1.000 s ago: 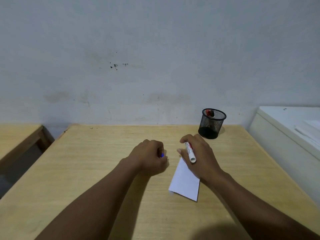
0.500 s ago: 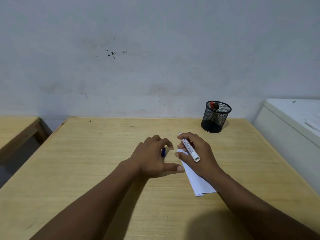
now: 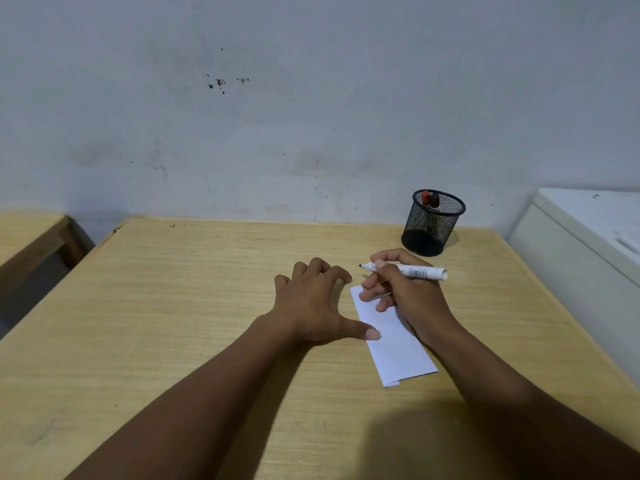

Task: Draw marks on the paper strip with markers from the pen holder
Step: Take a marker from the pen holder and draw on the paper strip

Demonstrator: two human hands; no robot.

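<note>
A white folded paper strip lies on the wooden table, running from mid-table toward me. My right hand rests on the strip's far end and grips an uncapped white marker, whose dark tip points left, just above the table. My left hand lies palm down beside the strip with fingers curled and the thumb touching the paper's left edge. No cap shows in it. The black mesh pen holder stands behind my right hand and holds a red-capped and a dark-capped marker.
A white cabinet borders the table's right side. A second wooden table stands to the left across a gap. A grey wall runs right behind the table's far edge.
My right hand has turned the marker so that its tip points left, near the strip's far end. My left hand has flattened onto the table, and the blue cap it held is out of sight.
</note>
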